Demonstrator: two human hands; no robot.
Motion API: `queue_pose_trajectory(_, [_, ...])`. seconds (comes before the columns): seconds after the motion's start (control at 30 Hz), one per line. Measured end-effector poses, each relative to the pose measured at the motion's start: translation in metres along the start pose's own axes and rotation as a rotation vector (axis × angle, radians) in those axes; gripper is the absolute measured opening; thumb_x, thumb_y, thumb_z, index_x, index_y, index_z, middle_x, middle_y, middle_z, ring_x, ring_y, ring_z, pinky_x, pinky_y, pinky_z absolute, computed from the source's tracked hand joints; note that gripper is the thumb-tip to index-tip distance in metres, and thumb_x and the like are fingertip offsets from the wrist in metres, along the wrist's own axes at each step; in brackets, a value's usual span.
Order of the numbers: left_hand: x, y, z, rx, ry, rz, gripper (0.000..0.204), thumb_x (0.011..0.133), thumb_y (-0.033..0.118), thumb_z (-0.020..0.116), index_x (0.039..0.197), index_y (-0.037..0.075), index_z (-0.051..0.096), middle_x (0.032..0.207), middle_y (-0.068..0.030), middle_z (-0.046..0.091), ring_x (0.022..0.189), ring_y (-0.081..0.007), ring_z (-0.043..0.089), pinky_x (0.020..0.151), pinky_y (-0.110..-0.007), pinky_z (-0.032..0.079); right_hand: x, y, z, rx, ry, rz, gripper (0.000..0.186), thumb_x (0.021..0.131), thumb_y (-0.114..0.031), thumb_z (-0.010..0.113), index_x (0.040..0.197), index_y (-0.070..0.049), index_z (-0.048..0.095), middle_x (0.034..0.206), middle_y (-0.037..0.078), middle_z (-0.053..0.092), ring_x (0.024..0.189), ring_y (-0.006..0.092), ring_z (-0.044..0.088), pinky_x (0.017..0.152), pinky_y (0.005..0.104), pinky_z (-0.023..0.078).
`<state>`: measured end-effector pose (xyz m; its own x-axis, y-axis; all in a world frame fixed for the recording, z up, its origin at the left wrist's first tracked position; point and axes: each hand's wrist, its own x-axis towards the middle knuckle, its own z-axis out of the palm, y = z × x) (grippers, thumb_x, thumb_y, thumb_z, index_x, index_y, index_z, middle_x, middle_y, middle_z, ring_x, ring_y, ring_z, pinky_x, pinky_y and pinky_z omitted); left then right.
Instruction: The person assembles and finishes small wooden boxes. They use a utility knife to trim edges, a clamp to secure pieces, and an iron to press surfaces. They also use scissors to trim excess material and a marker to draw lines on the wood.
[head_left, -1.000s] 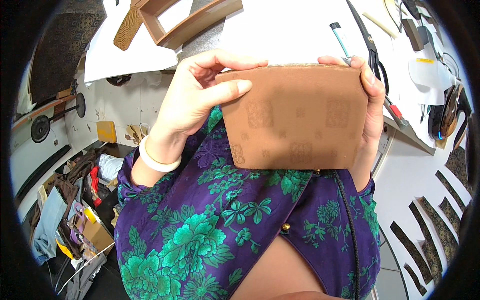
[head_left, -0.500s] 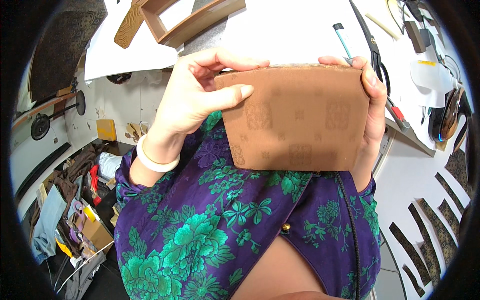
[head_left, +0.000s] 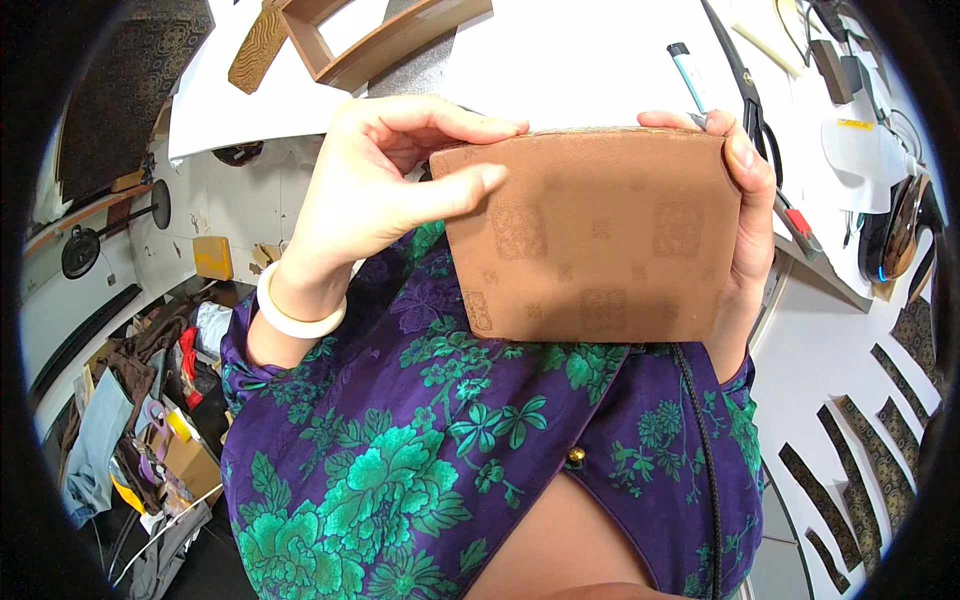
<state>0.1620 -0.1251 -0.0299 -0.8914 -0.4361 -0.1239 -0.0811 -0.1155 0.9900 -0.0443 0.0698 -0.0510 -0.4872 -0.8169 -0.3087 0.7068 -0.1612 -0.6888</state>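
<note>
A brown panel (head_left: 595, 255) with darker medallion patterns is held up in front of my chest, its wider edge on top and its sides tapering downward. At its upper left corner my left hand (head_left: 385, 185) pinches the top edge, thumb on the near face and fingers along the rim. My right hand (head_left: 752, 215) grips the right side, with its thumb near the top right corner and fingertips showing over the edge. Most of the right fingers are hidden behind the panel. Its far face cannot be seen.
On the white table lie a brown wooden frame (head_left: 400, 50), a grained wooden piece (head_left: 258, 48), a light-blue pen (head_left: 688, 78), black scissors (head_left: 748, 90) and a red-and-grey cutter (head_left: 798, 228). Dark patterned strips (head_left: 835, 490) lie at right. Cloth and bags (head_left: 150, 390) pile up at lower left.
My left hand has slid slightly left along the panel's top edge, and its wrist has shifted left. The panel and my right hand have hardly moved.
</note>
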Motion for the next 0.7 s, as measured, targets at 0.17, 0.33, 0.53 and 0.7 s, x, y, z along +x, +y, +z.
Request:
queue_pose_trajectory(0.17, [-0.001, -0.005, -0.003, 0.021, -0.013, 0.04, 0.031, 0.084, 0.001, 0.08, 0.113, -0.005, 0.073, 0.114, -0.0154, 0.073, 0.106, -0.0178, 0.069, 0.098, -0.032, 0.054, 0.002, 0.001, -0.004, 0.038, -0.043, 0.01, 0.021, 0.094, -0.03, 0.064, 0.107, -0.015, 0.061, 0.123, 0.023, 0.065, 0.109, 0.0273, 0.064, 0.095, 0.0399, 0.052])
queue_pose_trajectory(0.33, [0.001, -0.003, -0.012, 0.048, -0.046, 0.012, 0.028, 0.084, 0.001, 0.08, 0.111, -0.004, 0.074, 0.109, -0.0136, 0.075, 0.101, -0.0162, 0.07, 0.092, -0.03, 0.057, -0.001, 0.005, -0.003, 0.077, -0.043, -0.005, 0.021, 0.095, -0.031, 0.062, 0.108, -0.015, 0.06, 0.125, 0.023, 0.064, 0.11, 0.0279, 0.064, 0.096, 0.0407, 0.052])
queue_pose_trajectory(0.53, [0.008, 0.006, -0.02, 0.196, -0.133, 0.069, 0.027, 0.084, 0.003, 0.08, 0.109, -0.003, 0.074, 0.105, -0.0118, 0.075, 0.095, -0.0145, 0.071, 0.086, -0.028, 0.059, 0.003, 0.001, -0.007, 0.086, -0.109, 0.03, 0.02, 0.097, -0.032, 0.059, 0.109, -0.015, 0.059, 0.128, 0.022, 0.063, 0.112, 0.0288, 0.063, 0.096, 0.0422, 0.052])
queue_pose_trajectory(0.7, [0.009, 0.007, -0.018, 0.221, -0.15, 0.086, 0.026, 0.084, 0.004, 0.081, 0.108, -0.004, 0.075, 0.104, -0.0109, 0.075, 0.095, -0.0142, 0.071, 0.087, -0.028, 0.059, 0.002, 0.005, -0.009, 0.086, -0.101, 0.012, 0.02, 0.098, -0.032, 0.059, 0.109, -0.015, 0.059, 0.128, 0.022, 0.062, 0.113, 0.0303, 0.063, 0.096, 0.0439, 0.053])
